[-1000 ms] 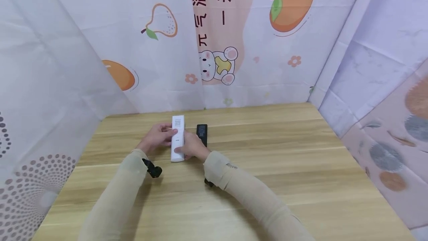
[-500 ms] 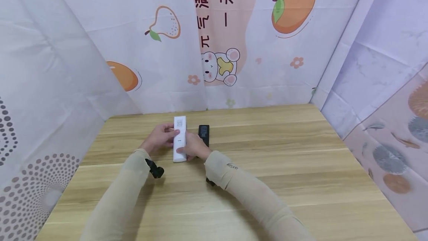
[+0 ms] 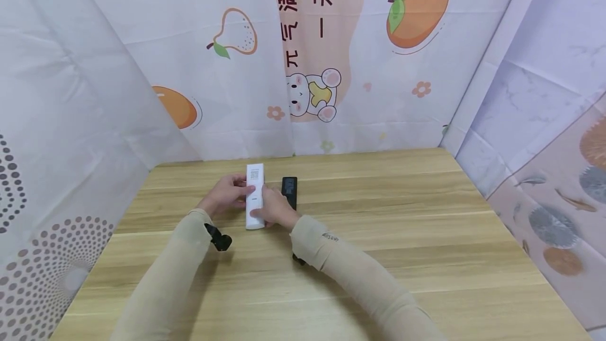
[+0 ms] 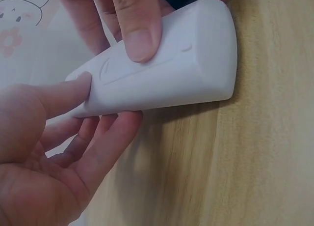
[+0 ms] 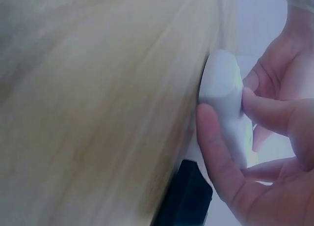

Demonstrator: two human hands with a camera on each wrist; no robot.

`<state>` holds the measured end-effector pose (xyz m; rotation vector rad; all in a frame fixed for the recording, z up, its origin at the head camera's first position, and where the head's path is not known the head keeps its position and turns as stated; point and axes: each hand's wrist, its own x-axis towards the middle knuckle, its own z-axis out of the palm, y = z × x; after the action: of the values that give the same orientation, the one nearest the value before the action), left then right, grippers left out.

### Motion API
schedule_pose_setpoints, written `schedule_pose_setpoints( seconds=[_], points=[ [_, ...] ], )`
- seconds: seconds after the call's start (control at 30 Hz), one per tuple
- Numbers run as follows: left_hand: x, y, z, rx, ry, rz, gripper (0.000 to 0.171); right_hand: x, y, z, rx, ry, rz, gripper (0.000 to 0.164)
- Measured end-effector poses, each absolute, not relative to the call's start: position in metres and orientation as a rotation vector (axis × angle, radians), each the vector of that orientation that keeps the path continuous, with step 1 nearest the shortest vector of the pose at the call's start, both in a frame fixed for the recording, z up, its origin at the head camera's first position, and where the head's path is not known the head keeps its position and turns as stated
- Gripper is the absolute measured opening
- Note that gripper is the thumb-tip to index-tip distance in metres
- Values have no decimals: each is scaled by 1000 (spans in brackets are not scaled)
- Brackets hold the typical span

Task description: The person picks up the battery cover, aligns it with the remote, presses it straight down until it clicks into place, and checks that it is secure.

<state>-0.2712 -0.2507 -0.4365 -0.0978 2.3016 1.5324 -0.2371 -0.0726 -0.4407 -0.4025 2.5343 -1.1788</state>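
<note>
A white remote control point(image 3: 256, 200) lies back side up between both hands at the far left-middle of the wooden table. Its battery cover outline shows in the left wrist view, and a printed square code sits near its far end. My left hand point(image 3: 226, 194) holds its left side, thumb on top and fingers along the edge. From the right, my right hand point(image 3: 278, 207) grips it near the closer end, with the thumb point(image 4: 141, 42) pressing on the cover. Just right of that hand is a black remote-like bar point(image 3: 289, 187) with small print, partly hidden by the hand and wrist.
The wooden table point(image 3: 379, 214) reaches back to a printed curtain point(image 3: 360, 67), with more curtains on the left and right. Black wrist cameras point(image 3: 219, 238) are strapped over the light sleeves.
The head view has shifted slightly, so everything appears a little further right. Both hands keep hold of the white remote control in nearly the same pose.
</note>
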Motion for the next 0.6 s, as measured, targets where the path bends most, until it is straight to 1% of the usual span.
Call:
schedule_pose_setpoints(
  seconds=[0.17,0.4,0.6],
  points=[
    [-273,-250,-439,-105,2298,1554,56,-235,-70,-441,-462,2538,-1154,67],
    [-272,-249,-441,-113,2321,1529,55,-236,-68,-440,-466,2516,-1155,66],
    [-272,-249,-440,-126,2338,1512,57,-237,-69,-441,-460,2518,-1167,60]
  ],
)
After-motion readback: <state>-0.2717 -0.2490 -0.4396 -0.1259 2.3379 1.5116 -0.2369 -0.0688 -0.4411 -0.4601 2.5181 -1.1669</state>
